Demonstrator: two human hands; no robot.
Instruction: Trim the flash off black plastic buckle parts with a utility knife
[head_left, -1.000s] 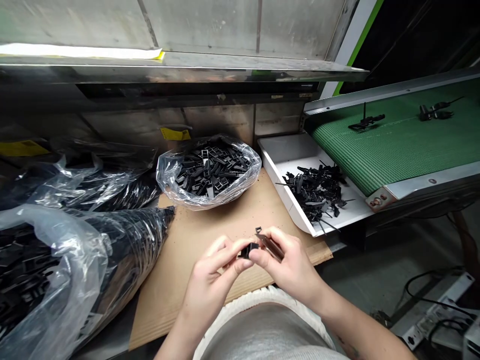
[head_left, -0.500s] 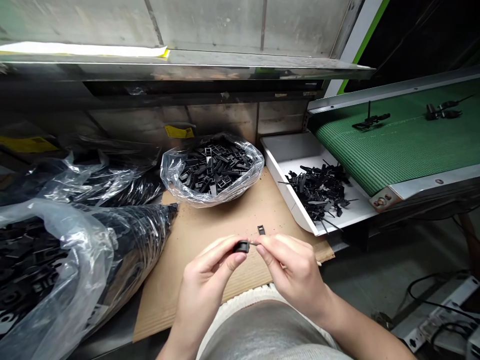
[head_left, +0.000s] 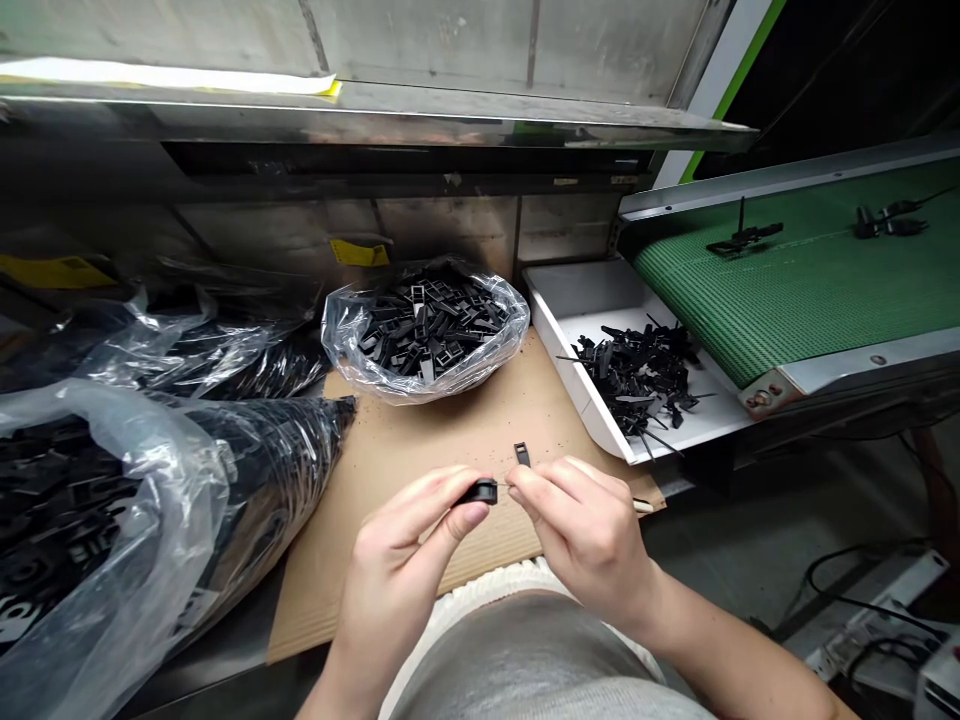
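Observation:
In the head view my left hand (head_left: 412, 540) pinches a small black plastic part (head_left: 481, 491) between thumb and fingers, its end facing right. My right hand (head_left: 589, 520) is closed just to the right of it, fingertips pressed together on a very thin piece that reaches toward the black part; what it is stays too small to name. Beyond my right fingertips a little black clip-like piece (head_left: 522, 454) with a rectangular opening lies on the cardboard sheet (head_left: 390, 440).
A clear plastic bag (head_left: 337, 330) full of black pieces stands behind my hands. Another large bag (head_left: 172, 470) of black parts fills the left. At right, a white tray (head_left: 581, 395) holds black assemblies below a green conveyor belt (head_left: 817, 290). A metal shelf (head_left: 480, 125) spans the back.
My left thumb and fingers have shifted slightly, and the black part shows a bit more of its length. My right hand's fingers are curled more closely together.

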